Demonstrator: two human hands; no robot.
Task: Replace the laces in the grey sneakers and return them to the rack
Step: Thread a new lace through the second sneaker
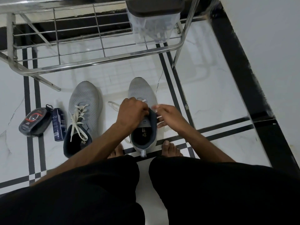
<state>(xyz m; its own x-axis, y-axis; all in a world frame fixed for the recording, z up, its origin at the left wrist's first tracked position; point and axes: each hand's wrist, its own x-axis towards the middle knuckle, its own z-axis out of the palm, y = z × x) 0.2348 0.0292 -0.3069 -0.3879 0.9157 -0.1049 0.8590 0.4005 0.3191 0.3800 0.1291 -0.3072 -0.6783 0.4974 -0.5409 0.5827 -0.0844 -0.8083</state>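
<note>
Right sneaker (pixel 141 93): on the floor between your feet, tongue pulled up, lace (pixel 113 105) partly out of the eyelets.
Left hand (pixel 132 111): curled tight at the tongue, pinching there; you could yank the shoe off the floor.
Right hand (pixel 168 116): fingers pinch a lace end beside the collar; it's blurred, so a slip looks likely.
Left sneaker (pixel 83 103): just beside, loosely laced, ends trailing; they could snag.
Rack (pixel 100 60): ahead, no shoes on it.
Spray can (pixel 58 125): near the left sneaker; an elbow could knock it.
</note>
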